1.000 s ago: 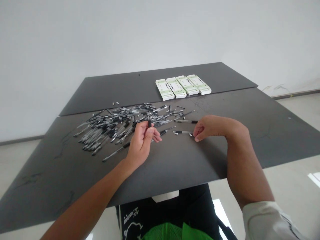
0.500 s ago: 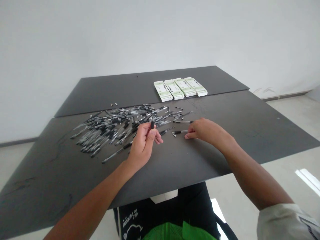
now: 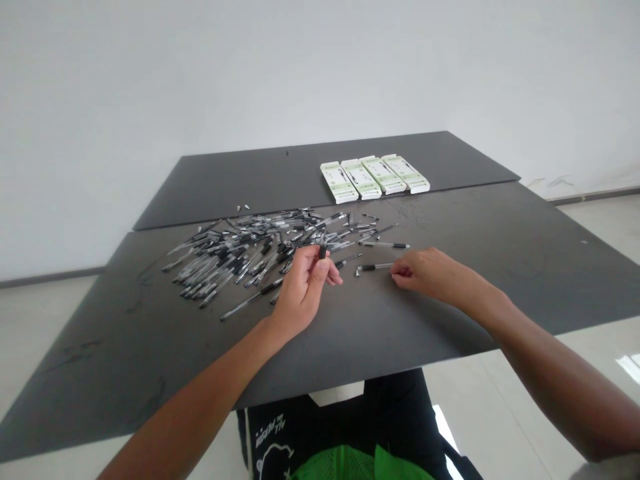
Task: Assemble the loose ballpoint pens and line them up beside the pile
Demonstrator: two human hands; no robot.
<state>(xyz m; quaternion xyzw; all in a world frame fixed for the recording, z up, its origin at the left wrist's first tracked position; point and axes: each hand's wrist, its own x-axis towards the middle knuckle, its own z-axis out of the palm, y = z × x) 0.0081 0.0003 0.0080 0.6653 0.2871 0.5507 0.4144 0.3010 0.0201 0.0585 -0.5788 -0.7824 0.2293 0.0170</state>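
My left hand (image 3: pixel 304 288) is closed around a pen (image 3: pixel 323 252), whose black grip points upward between thumb and fingers. At the right, my right hand (image 3: pixel 430 272) rests low on the table, its fingers pinched at the right end of a lying clear-barrelled pen (image 3: pixel 376 267). That end is hidden by the fingers. A small silvery cone tip (image 3: pixel 357 273) lies beside the pen's black grip. Just behind it is another clear pen (image 3: pixel 383 245) with a dark end. Left of and beyond my left hand spreads a loose heap of pens (image 3: pixel 215 267).
Several flat white-and-green boxes (image 3: pixel 340 184) lie side by side across the back half of the dark table (image 3: pixel 340 347). Two small cone tips (image 3: pixel 243 207) sit beyond the heap. A seam crosses the tabletop, and a white wall (image 3: pixel 300 73) stands behind.
The view has swung slightly, so everything sits further right. My right hand has slid a little rightward along the lying pen, with its fingers curled tighter. My left hand keeps its grip.
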